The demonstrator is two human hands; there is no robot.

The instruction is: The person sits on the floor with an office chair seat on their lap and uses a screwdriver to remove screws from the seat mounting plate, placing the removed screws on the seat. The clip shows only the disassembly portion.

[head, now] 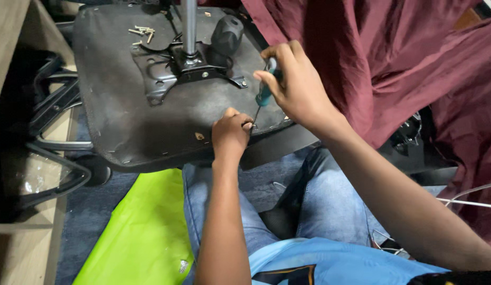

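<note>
The right hand (295,84) gripped a teal-handled screwdriver (264,94), fingers curled tightly around the handle, with the tip set at the near edge of the upturned black seat (113,105). The left hand (230,134) rested on that edge beside the tip, fingers bunched and pinching there; what they pinched could not be seen. Loose screws (141,32) lay on the seat's far side, behind the metal bracket (182,66) and post (189,24), with maroon cloth (393,58) at right and a lime sheet (142,232) below.

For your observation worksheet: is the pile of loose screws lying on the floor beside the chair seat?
No. The loose screws lie on the upturned underside of the chair seat, near its far edge beside the metal mounting plate.
</note>
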